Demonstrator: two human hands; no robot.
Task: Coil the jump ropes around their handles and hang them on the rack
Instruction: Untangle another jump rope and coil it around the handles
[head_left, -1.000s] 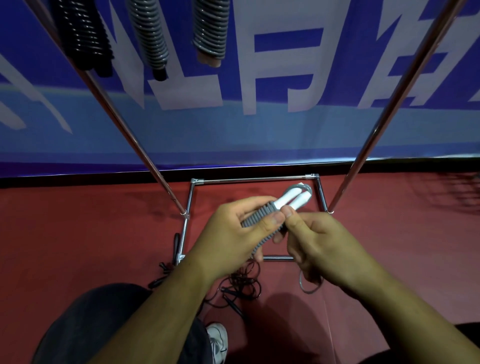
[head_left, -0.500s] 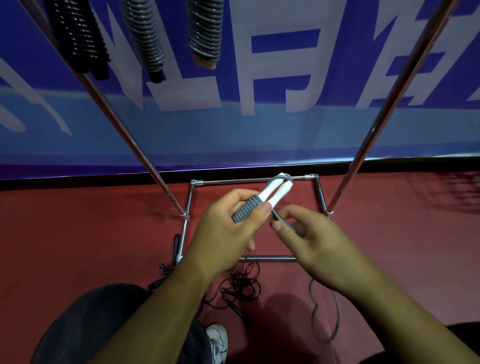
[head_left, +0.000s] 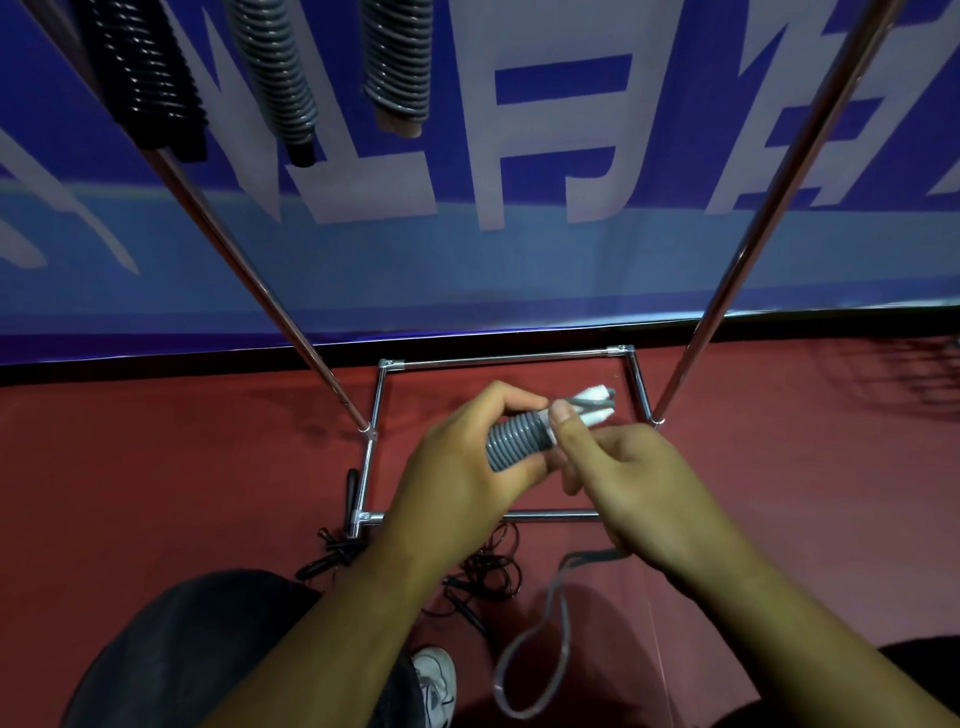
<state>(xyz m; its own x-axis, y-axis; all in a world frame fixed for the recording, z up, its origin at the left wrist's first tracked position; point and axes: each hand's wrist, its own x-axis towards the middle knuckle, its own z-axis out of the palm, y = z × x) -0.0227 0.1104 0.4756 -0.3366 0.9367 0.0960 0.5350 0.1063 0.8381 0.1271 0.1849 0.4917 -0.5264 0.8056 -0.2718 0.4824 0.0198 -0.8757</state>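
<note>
1. Clasping the paired white handles (head_left: 592, 408), the left hand (head_left: 462, 467) is clenched around the grey coil (head_left: 514, 441) already wound on them; the right hand (head_left: 639, 483) pinches the rope at the coil's top edge, thumb pressed on it.
2. The person does well to keep each turn tight against the last; the slack loop (head_left: 545, 639) hanging below should feed without kinking.
3. Three coiled ropes (head_left: 280, 73) hang on the rack (head_left: 769, 218) above; a black rope (head_left: 483, 566) lies on the floor.

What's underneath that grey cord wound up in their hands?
White handles poke out beyond the grey coil. How far they run inside is covered by cord and the left hand.
</note>
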